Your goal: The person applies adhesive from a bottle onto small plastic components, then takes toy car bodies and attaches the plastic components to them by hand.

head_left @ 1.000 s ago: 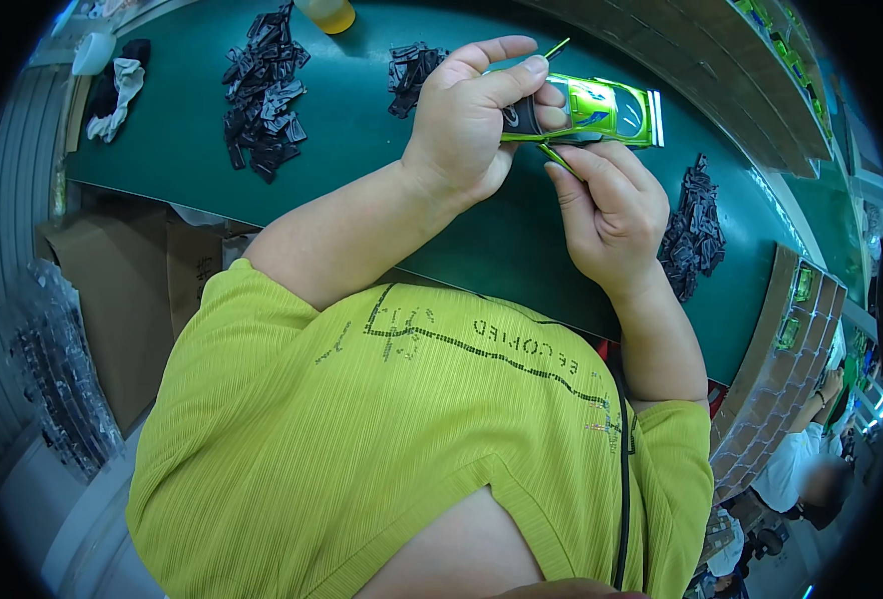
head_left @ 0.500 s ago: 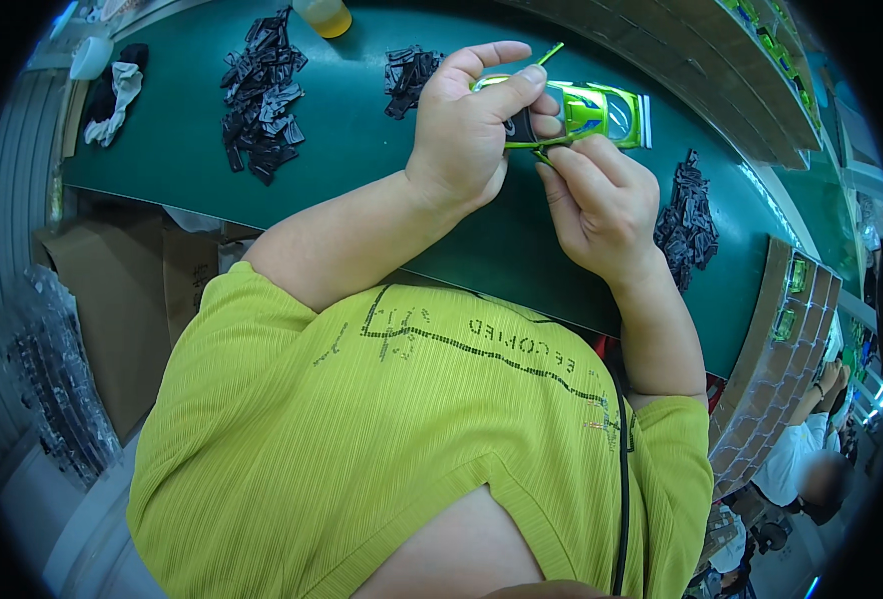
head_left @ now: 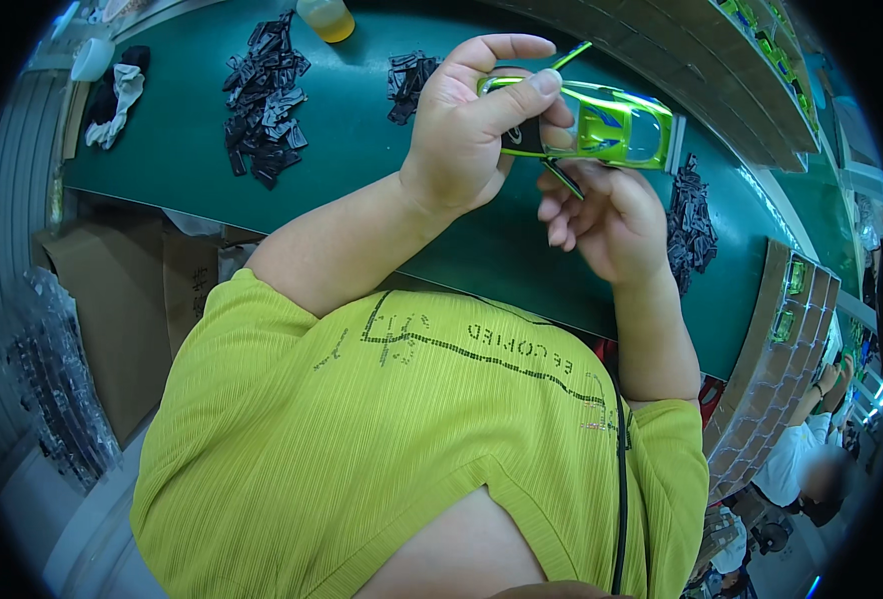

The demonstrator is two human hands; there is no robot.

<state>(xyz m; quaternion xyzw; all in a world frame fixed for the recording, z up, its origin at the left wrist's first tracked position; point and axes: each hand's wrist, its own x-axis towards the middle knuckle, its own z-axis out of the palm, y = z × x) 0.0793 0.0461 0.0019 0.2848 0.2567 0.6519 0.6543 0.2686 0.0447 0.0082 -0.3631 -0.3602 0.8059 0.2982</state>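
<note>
A shiny green toy car point(head_left: 606, 130) with blue markings is held up over the green table. My left hand point(head_left: 471, 125) is closed on its left end, thumb on top and fingers curled beneath. Both car doors stand swung out: the far door point(head_left: 573, 55) points up and away, the near door point(head_left: 564, 180) toward me. My right hand point(head_left: 616, 215) is just below the car's near side, palm turned up, with loosely curled fingers apart. Its upper fingers are partly hidden by the car, so I cannot tell whether they touch it.
Heaps of small black plastic parts lie on the green table point(head_left: 361, 185): a large left pile point(head_left: 265, 105), a middle pile point(head_left: 411, 85) and a right pile point(head_left: 693, 225). A yellow-liquid container point(head_left: 326, 20) stands at the back. Divided cardboard trays point(head_left: 776, 369) flank the right side.
The car has shifted slightly right and toward me. My right hand has loosened from the near door, its fingers spreading and turning palm up. The near door now stands out more visibly.
</note>
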